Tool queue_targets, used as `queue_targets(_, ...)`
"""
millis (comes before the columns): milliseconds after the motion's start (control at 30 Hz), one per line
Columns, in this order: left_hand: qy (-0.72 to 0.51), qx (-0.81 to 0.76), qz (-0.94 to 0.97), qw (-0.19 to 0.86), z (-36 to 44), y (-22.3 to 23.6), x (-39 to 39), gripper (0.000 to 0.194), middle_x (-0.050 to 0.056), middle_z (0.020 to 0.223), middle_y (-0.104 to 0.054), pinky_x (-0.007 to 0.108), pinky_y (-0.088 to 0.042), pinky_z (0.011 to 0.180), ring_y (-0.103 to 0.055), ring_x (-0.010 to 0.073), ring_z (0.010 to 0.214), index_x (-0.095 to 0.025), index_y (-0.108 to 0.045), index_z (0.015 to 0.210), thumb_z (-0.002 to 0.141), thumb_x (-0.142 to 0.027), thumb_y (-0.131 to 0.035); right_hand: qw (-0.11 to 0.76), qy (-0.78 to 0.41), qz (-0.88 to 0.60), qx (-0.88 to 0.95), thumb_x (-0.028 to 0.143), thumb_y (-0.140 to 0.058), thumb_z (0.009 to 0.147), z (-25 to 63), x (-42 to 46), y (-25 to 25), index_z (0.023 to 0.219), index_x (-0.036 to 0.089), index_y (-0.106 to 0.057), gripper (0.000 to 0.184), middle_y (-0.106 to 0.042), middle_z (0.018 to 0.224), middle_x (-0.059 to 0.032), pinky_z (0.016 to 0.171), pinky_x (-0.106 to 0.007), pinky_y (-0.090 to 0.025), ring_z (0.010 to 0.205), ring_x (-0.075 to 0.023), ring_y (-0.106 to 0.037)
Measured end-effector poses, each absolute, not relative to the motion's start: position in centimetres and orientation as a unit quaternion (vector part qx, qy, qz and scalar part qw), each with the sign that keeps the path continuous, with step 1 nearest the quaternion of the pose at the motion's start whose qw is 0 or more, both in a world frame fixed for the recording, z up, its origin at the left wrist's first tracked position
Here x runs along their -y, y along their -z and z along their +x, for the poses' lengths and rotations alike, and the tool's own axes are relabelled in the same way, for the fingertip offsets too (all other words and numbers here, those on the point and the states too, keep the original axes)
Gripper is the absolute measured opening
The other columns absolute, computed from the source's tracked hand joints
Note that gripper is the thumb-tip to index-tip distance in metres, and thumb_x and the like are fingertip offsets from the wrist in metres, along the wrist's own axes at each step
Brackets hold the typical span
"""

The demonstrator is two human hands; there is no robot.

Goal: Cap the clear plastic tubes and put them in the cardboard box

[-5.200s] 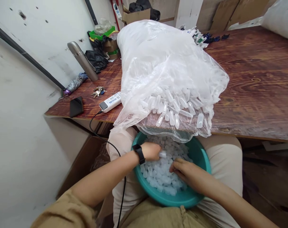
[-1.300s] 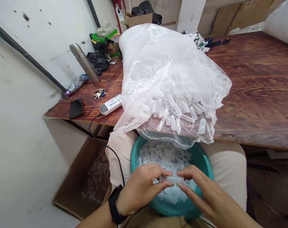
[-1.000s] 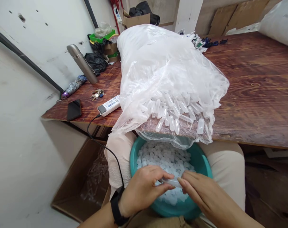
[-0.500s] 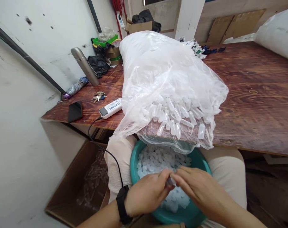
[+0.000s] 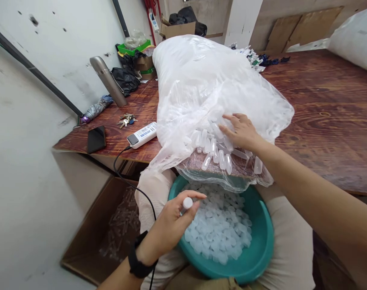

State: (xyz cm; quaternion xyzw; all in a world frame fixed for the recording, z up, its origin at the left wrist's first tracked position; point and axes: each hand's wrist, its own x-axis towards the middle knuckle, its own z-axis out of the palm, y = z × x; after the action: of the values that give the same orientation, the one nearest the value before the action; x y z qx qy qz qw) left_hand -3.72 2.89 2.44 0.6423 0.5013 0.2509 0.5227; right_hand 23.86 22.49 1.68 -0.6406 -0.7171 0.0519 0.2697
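Note:
My left hand is over the left side of a teal plastic basin, its fingers curled around a small plastic tube. The tube's round white cap shows between thumb and forefinger; its body is mostly hidden. In the basin lies a heap of small translucent white caps. My right hand reaches over the mouth of a big clear plastic bag, fingers apart, above or touching the loose translucent tubes that spill out there. Nothing is visibly held in it.
A phone, keys, a white power bank with a black cable, and a metal flask are on the wooden table. A cardboard box with clear tubes stands low at left. The basin rests between my legs.
Both hands were together over the basin with the tube between them. My right hand has let go and moved up to the bag; my left has moved left, keeping the now capped tube.

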Motion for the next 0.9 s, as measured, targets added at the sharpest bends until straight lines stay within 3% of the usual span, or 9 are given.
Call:
queue_targets(67,-0.241,-0.507,0.642,0.521,-4.0,-1.7,-2.7,0.032,0.002,0.094,-0.067,0.024,-0.047,0.067,-0.055,0.0135,0.072,-0.026,-0.068,0.118,0.099,-0.044,-0.05,0.274,-0.06,-0.649,0.708,0.039,-0.06,0.099,23.1,-23.0,-1.5,0.133,0.022,-0.059,0.038,-0.056,0.141,-0.0105,0.102,-0.054,-0.047,0.123,-0.0291,-0.058)
queue_targets(233,-0.194,-0.468,0.702,0.501,-3.4,-0.2,-2.5,0.029,0.004,0.113,-0.072,0.029,-0.053,0.09,-0.066,0.0202,0.099,-0.031,-0.071,0.117,0.099,-0.042,-0.05,0.288,-0.053,-0.644,0.706,0.042,-0.052,0.101,21.1,-22.1,-1.0,0.136,0.017,-0.056,0.043,-0.048,0.144,-0.0176,0.113,-0.048,-0.037,0.134,-0.0317,-0.049)
queue_targets(400,-0.179,-0.439,0.734,0.487,-2.7,1.1,-2.7,0.03,0.004,0.114,-0.075,0.029,-0.056,0.091,-0.07,0.0222,0.104,-0.033,-0.073,0.114,0.097,-0.043,-0.051,0.275,-0.047,-0.604,0.747,0.043,-0.05,0.102,20.0,-19.8,-1.3,0.131,0.022,-0.057,0.037,-0.043,0.149,-0.0138,0.113,-0.045,-0.036,0.139,-0.0288,-0.043)
queue_targets(600,-0.17,-0.448,0.745,0.464,-2.5,1.5,-2.4,0.03,0.005,0.117,-0.074,0.031,-0.057,0.092,-0.069,0.024,0.109,-0.032,-0.072,0.115,0.098,-0.042,-0.05,0.259,-0.058,-0.546,0.794,0.045,-0.046,0.105,19.1,-15.3,-1.8,0.13,0.024,-0.057,0.035,-0.046,0.147,-0.0113,0.11,-0.042,-0.039,0.133,-0.0254,-0.049)
queue_targets(733,-0.153,-0.442,0.757,0.456,-2.3,0.9,-1.9,0.028,0.004,0.111,-0.073,0.033,-0.053,0.096,-0.068,0.0218,0.106,-0.029,-0.07,0.117,0.097,-0.028,-0.05,0.265,-0.089,-0.498,0.821,0.04,-0.046,0.106,18.5,-11.9,-1.8,0.128,0.02,-0.059,0.033,-0.05,0.145,-0.0129,0.113,-0.041,-0.035,0.136,-0.0243,-0.047)
queue_targets(900,-0.116,-0.431,0.795,0.411,-2.9,0.3,-2.4,0.04,0.003,0.114,-0.069,0.034,-0.049,0.099,-0.064,0.0196,0.11,-0.027,-0.064,0.121,0.091,-0.009,-0.045,0.271,-0.131,-0.438,0.847,0.033,-0.047,0.105,18.9,-8.6,-1.6,0.126,0.021,-0.061,0.027,-0.053,0.144,-0.0134,0.109,-0.049,-0.04,0.131,-0.0288,-0.051)
